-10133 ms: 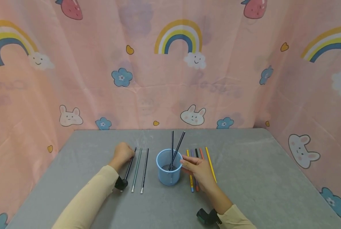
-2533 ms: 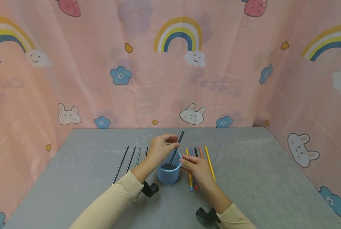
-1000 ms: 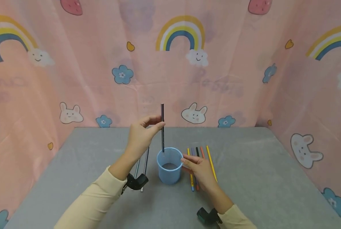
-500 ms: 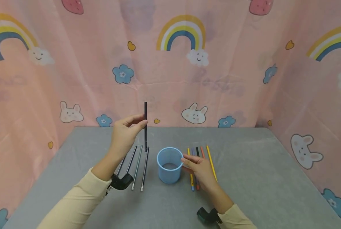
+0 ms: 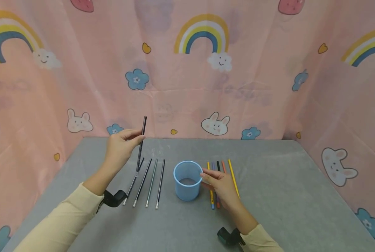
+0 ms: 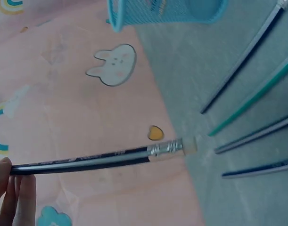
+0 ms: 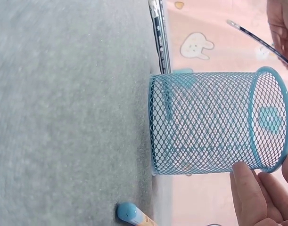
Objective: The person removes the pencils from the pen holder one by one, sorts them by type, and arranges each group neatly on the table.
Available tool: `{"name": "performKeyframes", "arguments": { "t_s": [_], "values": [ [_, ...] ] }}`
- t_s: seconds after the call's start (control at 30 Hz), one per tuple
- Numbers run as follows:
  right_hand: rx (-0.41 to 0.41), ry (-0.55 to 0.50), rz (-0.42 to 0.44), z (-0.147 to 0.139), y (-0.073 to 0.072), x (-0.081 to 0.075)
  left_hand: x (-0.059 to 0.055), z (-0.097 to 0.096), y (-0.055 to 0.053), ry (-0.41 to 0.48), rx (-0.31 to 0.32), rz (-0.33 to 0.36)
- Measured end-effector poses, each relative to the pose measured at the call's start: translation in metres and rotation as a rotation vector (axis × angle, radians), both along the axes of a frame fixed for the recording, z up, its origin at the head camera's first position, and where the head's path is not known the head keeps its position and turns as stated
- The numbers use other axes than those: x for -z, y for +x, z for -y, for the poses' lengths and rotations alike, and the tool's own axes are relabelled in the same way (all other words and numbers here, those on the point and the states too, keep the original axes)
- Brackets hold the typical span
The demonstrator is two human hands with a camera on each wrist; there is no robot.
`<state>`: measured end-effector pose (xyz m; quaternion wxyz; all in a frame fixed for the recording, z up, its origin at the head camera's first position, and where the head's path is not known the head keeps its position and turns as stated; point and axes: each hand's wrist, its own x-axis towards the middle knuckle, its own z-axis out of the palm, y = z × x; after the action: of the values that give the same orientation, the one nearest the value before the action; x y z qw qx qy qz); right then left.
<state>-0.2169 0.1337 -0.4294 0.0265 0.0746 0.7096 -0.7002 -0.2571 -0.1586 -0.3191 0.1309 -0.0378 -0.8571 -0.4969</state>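
Note:
My left hand (image 5: 119, 150) pinches a dark pencil (image 5: 142, 147) near its upper part, thumb against fingers. The pencil hangs almost upright, its metal ferrule and pale eraser (image 6: 188, 147) at the lower end. It overlaps the leftmost of several pencils lying in a row, among them a green pencil (image 5: 151, 183) and a dark pencil (image 5: 160, 183). My right hand (image 5: 222, 187) holds the light blue mesh pen cup (image 5: 187, 192) at its right rim, fingers (image 7: 250, 193) against the outer wall. The cup stands upright, its bottom visible inside.
Right of the cup, partly behind my right hand, lie several coloured pencils, with a yellow pencil (image 5: 233, 176) outermost and a blue-ended yellow pencil (image 5: 212, 201) nearest the cup. A pink printed curtain (image 5: 181, 105) hangs behind the grey table (image 5: 288, 196).
Two dark pencils stood in the cup 10 seconds ago, one 2.5 seconds ago; now none does. My left hand has carried the last one left, over the row. My right hand stays on the cup.

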Motion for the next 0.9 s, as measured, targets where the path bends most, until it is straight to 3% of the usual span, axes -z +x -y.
{"name": "performKeyframes", "arguments": {
  "t_s": [0.17, 0.53, 0.9],
  "values": [
    [0.003, -0.001, 0.003, 0.0, 0.0, 0.001, 0.007, 0.011, -0.005, -0.05, -0.001, 0.086],
    [-0.008, -0.008, -0.006, -0.001, 0.0, 0.0, 0.031, 0.029, -0.02, -0.175, -0.006, 0.175],
    [-0.016, -0.003, -0.004, -0.001, 0.0, 0.0, 0.066, 0.038, -0.03, -0.27, -0.035, 0.281]
  ]
}}
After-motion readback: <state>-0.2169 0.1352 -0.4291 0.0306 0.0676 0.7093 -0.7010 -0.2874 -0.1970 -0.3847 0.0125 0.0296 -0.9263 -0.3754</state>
